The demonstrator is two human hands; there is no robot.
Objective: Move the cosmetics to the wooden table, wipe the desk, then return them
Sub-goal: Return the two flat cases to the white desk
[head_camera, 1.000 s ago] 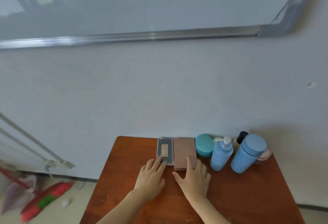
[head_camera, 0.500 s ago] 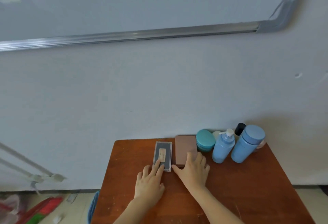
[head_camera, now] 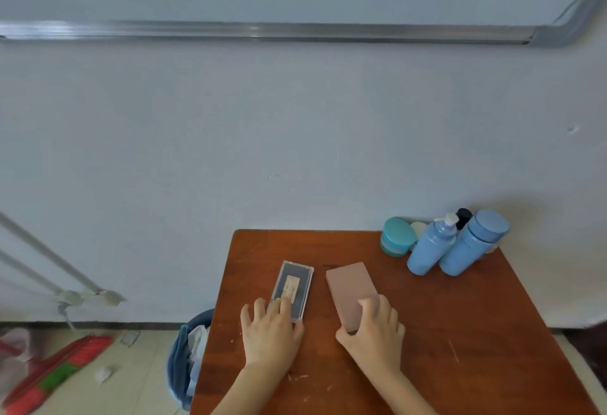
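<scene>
On the wooden table (head_camera: 460,332) lie two flat cosmetic cases. My left hand (head_camera: 271,332) presses fingers on the near end of a dark case with a clear rim (head_camera: 294,283), thumb at its corner. The near end of a pink case (head_camera: 349,286), which is angled to the left, is gripped by my right hand (head_camera: 374,332). At the back right corner stand a teal jar (head_camera: 395,237), a blue pump bottle (head_camera: 430,247) and a larger blue bottle (head_camera: 473,244). A black cap (head_camera: 463,216) and a pale round lid (head_camera: 418,229) peek out behind them.
The table stands against a white wall under a whiteboard frame (head_camera: 262,32). A blue bin (head_camera: 184,355) sits on the floor at the table's left edge. Further left are a red broom (head_camera: 56,372) and slanted metal rack poles (head_camera: 49,257).
Both hands have drawn the two cases away from the wall toward me and apart from each other. The pink case has turned at an angle. My view has shifted left.
</scene>
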